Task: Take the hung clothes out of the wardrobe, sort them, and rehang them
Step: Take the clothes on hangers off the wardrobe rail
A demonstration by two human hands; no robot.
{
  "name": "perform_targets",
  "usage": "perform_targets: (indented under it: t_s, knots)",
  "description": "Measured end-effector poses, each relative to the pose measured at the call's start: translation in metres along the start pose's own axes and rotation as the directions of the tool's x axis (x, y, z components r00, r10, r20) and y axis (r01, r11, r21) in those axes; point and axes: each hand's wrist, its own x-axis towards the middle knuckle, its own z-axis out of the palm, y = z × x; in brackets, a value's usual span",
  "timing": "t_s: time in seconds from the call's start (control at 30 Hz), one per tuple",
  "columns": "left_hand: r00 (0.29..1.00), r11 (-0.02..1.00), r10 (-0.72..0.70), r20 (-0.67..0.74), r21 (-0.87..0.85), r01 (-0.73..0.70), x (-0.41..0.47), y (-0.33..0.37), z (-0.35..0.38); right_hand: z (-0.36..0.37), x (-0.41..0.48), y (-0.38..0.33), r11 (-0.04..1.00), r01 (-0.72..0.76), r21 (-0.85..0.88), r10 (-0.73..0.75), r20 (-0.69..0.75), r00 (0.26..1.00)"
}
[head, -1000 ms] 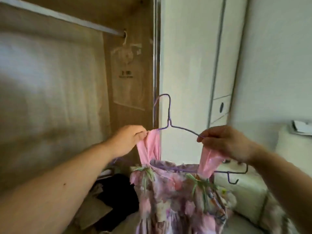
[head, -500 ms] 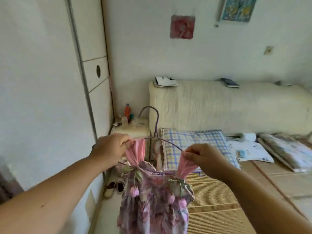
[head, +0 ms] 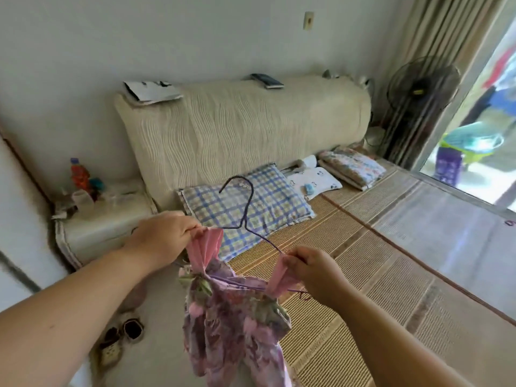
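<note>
A floral purple and pink dress (head: 234,317) hangs on a thin purple wire hanger (head: 245,208), held up in the air over the edge of the bed, its skirt drooping towards the floor. The hanger's hook points up and left, free of any rail. The hands are apart, one at each shoulder of the hanger. The left hand (head: 164,236) pinches the pink strap (head: 206,247) on its side where it crosses the wire. The right hand (head: 315,272), lower, pinches the other strap (head: 282,277) in curled fingers. Just behind the hanger lies a blue checked pillow (head: 265,208) on the woven bed mat (head: 363,261), with a small white pillow (head: 312,182) and a flowered one (head: 351,166) further along. A cream padded headboard (head: 245,127) stands against the wall, with papers (head: 150,92) and a dark flat thing (head: 266,81) on its top. To the left a pale nightstand (head: 103,219) carries a red bottle (head: 79,174) and small containers. A pair of shoes (head: 122,339) sits on the floor below the left forearm. At far right a standing fan (head: 418,88) is beside a curtain (head: 435,37) and a bright glass door (head: 480,129).
</note>
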Motion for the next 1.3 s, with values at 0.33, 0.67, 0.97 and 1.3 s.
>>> perform_targets:
  t_s: [0.33,0.67,0.97,1.3]
  knots:
    - [0.936,0.961,0.273,0.223,-0.032,-0.273,0.132,0.036,0.065,-0.002,0.016,0.073,0.955,-0.292,0.049,0.295,-0.045,0.955]
    - [0.879,0.958,0.273,0.39,-0.029,-0.285,0.245,0.072,0.2,-0.026,0.097,0.186,0.871,-0.474,0.129,0.484,-0.062,0.873]
    - [0.82,0.966,0.259,0.51,-0.144,-0.216,0.306,0.082,0.357,-0.012,0.159,0.312,0.764,-0.644,0.024,0.642,-0.115,0.758]
    - [0.723,0.948,0.3,0.622,-0.109,-0.3,0.384,0.088,0.542,0.068,0.232,0.474,0.589,-0.803,0.085,0.802,-0.186,0.568]
